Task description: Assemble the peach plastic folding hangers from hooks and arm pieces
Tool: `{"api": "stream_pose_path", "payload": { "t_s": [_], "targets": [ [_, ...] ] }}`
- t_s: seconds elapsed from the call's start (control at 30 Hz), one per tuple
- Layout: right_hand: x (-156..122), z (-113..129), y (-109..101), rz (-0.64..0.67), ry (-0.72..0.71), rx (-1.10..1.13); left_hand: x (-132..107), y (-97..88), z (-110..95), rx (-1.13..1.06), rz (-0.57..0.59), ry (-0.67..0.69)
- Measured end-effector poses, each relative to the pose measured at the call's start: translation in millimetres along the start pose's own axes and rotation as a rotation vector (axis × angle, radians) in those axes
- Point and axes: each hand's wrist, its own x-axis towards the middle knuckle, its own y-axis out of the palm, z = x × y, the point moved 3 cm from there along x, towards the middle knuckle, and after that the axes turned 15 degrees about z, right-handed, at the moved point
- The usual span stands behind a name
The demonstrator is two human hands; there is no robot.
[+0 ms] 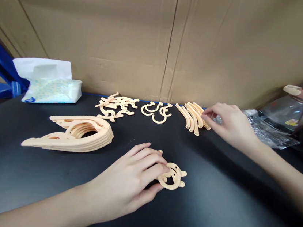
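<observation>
Under my left hand point(134, 181) is a cream plastic ring-shaped piece point(177, 181) with small ear-like tabs and little holes, near the front middle of the table. The fingers and thumb of that hand are closed on its left side, hiding part of it. My right hand point(229, 123) reaches to the back right, its fingertips at the right end of a pile of slim curved cream strips point(192, 116). Its thumb and index finger look slightly apart, and no piece shows between them.
Cream hook-shaped pieces point(163, 117) and a heap of wavy cream pieces point(108, 113) lie along the back of the black table point(205, 212). At left are a stack of folded cream pieces point(81, 145) and a tissue pack point(52, 88). Clear plastic wrap point(273, 134) and a transparent jug point(284, 109) stand right.
</observation>
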Motion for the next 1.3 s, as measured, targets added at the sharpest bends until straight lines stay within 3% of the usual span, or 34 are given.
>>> {"api": "stream_pose_path", "payload": {
  "t_s": [0.2,0.33,0.57,0.93,1.3],
  "targets": [
    [26.7,-40.8,4.4,0.196,0.297,-0.055,0.4,1.0,0.7,-0.013,-0.013,0.004],
    [45.4,-45.2,15.5,0.351,0.347,-0.081,0.8,1.5,0.7,-0.009,-0.010,-0.006],
    [71.4,-43.8,26.0,0.507,0.350,-0.121,2.8,-1.0,-0.4,0.022,-0.009,-0.003],
    [71.6,-28.5,22.7,0.490,0.320,-0.254,1.6,0.8,0.5,0.021,0.009,-0.002],
    [76.4,-26.7,23.0,0.500,0.293,-0.171,1.9,1.3,0.1,0.031,0.015,0.001]
  ]
}}
